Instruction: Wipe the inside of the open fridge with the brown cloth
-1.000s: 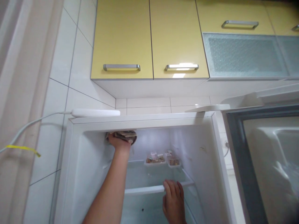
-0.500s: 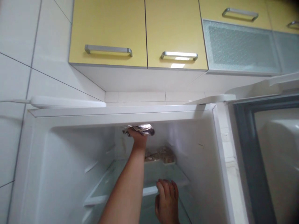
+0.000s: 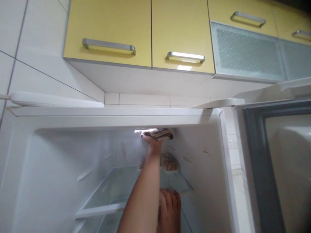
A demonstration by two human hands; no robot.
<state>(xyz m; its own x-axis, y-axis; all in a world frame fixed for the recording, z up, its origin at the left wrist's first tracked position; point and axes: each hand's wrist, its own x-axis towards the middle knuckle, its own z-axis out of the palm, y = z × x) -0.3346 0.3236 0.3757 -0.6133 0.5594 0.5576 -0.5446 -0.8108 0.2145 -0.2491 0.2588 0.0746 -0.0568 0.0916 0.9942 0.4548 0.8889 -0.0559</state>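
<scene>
My left hand (image 3: 151,139) is raised deep inside an open refrigerator (image 3: 116,120), its fingers closed around a crumpled dark striped cloth (image 3: 165,133). The cloth presses against the ceiling of the compartment, by a bright light strip at the back. Lower down, my right hand (image 3: 170,208) has its fingers curled over the front edge of the glass shelf (image 3: 102,210); my left forearm partly covers it. Behind the arm, packs of brownish food (image 3: 171,162) rest at the back of the shelf.
The refrigerator door (image 3: 262,168) stands swung out to the right. Yellow wall cabinets (image 3: 109,26) with metal handles hang above. White tiled wall (image 3: 36,48) is on the left. A wall socket (image 3: 233,144) shows between the refrigerator and its door.
My left hand and the cloth have shifted right along the ceiling. My right hand stays at the shelf edge, now more covered by my left forearm. The view has moved slightly.
</scene>
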